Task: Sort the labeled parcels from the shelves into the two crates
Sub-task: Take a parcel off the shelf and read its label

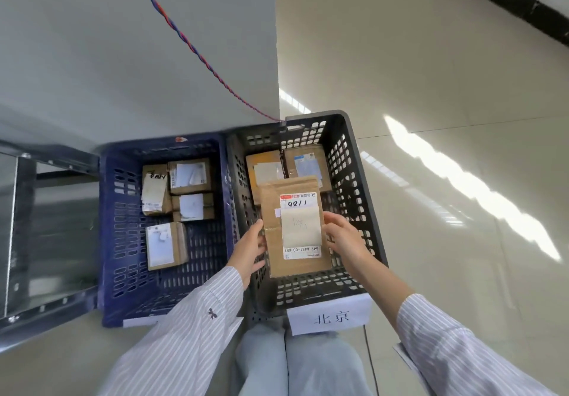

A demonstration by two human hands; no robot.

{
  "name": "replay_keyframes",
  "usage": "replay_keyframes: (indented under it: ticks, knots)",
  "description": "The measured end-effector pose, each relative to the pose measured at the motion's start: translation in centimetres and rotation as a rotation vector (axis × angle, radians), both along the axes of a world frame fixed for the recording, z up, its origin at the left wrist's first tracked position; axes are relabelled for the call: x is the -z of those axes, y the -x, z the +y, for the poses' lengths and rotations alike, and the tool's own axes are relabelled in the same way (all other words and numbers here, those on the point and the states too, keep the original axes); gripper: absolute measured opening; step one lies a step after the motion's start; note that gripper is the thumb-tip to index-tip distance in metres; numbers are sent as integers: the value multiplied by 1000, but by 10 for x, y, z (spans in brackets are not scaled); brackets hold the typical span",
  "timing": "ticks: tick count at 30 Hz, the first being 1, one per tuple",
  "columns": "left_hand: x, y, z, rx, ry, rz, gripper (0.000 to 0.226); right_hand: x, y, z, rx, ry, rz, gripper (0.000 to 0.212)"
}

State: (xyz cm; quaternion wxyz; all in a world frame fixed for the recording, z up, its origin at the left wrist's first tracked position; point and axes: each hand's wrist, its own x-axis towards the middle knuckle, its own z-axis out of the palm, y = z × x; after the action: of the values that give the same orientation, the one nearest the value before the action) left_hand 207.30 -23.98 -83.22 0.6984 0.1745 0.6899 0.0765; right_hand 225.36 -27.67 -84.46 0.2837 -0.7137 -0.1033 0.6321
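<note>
ITEM: flat brown cardboard parcel (274, 263), white shipping label on top, handwritten no. reads upside down to me.
LOC.: held over the near half of the black perforated plastic crate (351, 180); can't tell if it touches the crate floor yet.
GRIP, L: left grip (249, 247) clasps the parcel's left edge, thumb on top, fingers curled under.
GRIP, R: right grip (345, 238) clasps the right edge the same way.
CRATE CONTENTS: black crate has 2 brown boxes (264, 167) at the far end. The dark blue perforated plastic crate (123, 226) just beside it has 4 labelled boxes (166, 246).
SIGN: white paper sign (329, 314) on the black crate's near wall. The blue crate's sign is mostly hidden by my sleeve.

RISKS (my judgement):
1. Mis-sort: label faces away from me, so a quick misread could put it in the wrong crate.
2. Slip: I hold edges only, so an uneven let-go could tip it.
3. Bad landing: its far end overlaps the 2 boxes, so it may come to rest propped and tilted, label hidden.
4. Snag: a corner could catch the wall holes or the rim between the crates.
</note>
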Motion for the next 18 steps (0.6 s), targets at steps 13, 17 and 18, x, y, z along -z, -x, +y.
replay_keyframes:
  ticks: [13, 17, 18]
  knots:
    - [132, -6, -18, -21, 131, 72, 46, 119, 12, -19, -67, 93, -22, 41]
    - [157, -6, -26, -4, 158, 88, 46, 147, 15, -28, -98, 144, -31, 42]
    - [162, -6, -28, -3, 163, 93, 43, 152, 15, -29, -106, 152, -30, 42]
